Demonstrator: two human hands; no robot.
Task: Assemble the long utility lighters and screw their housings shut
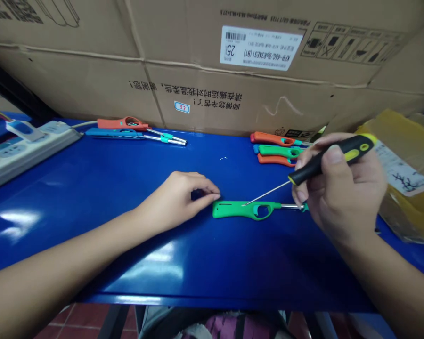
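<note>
A green long-necked lighter (pixel 229 210) lies flat on the blue table, with its metal tube pointing right. At its left end is my left hand (pixel 178 200), thumb and fingertips pinched together by the upper corner; whatever they may hold is hidden. My right hand (pixel 356 193) grips a screwdriver (pixel 313 165) by its black and yellow handle. The thin shaft slants down to the left, and its tip meets the lighter's body just left of the trigger opening. Below my right fingers, the lighter's turquoise tip shows in part.
Orange and blue lighters (pixel 116 133) lie at the back left, beside a white power strip (pixel 31 150). Several more lighters (pixel 273 149) sit behind my right hand. A large cardboard box (pixel 198 61) closes off the back. Yellow-taped cardboard (pixel 403 202) stands at the right.
</note>
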